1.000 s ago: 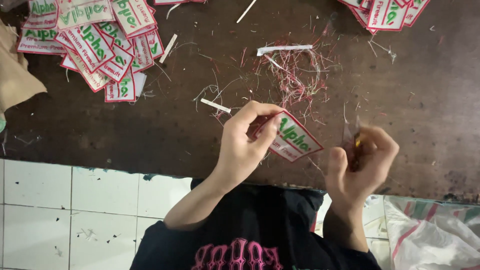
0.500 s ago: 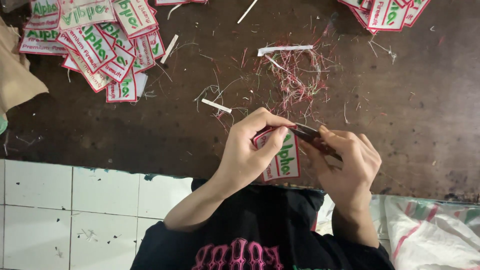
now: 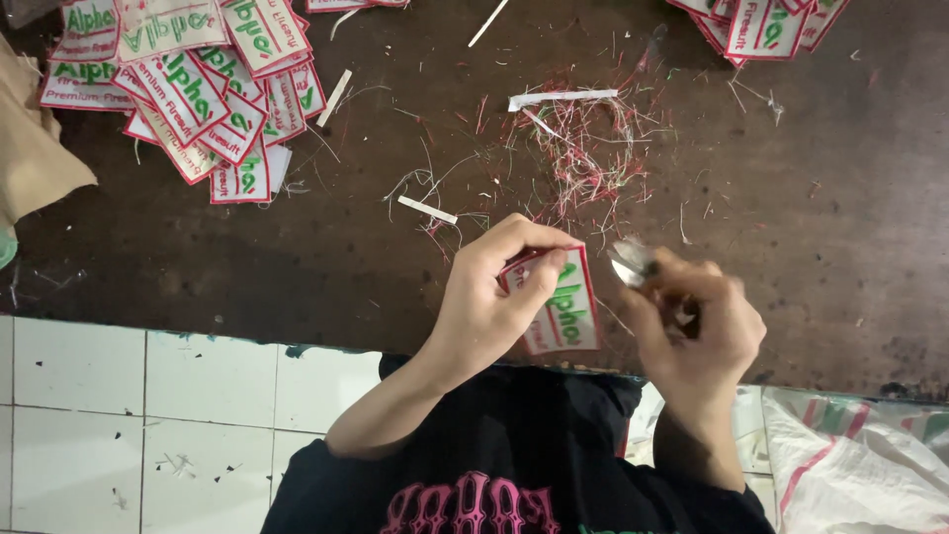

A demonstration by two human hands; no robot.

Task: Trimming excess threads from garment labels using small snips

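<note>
My left hand [image 3: 494, 297] pinches a white embroidered patch [image 3: 563, 311] with a red border and green lettering, holding it upright over the near edge of the dark wooden table [image 3: 297, 257]. My right hand [image 3: 697, 321] is closed on a small metal cutting tool [image 3: 630, 265], its shiny tip blurred and just right of the patch's upper corner. Tool and patch are close together but apart.
A heap of similar patches [image 3: 198, 89] lies at the far left and another heap [image 3: 761, 25] at the far right. Red and white thread clippings [image 3: 583, 148] and thin white strips [image 3: 561, 98] litter the middle. A white sack [image 3: 860, 465] lies on the tiled floor at lower right.
My left hand turned the patch from flat and slanted to upright. My right hand came in to the patch with the tool, then drew back a little to the right.
</note>
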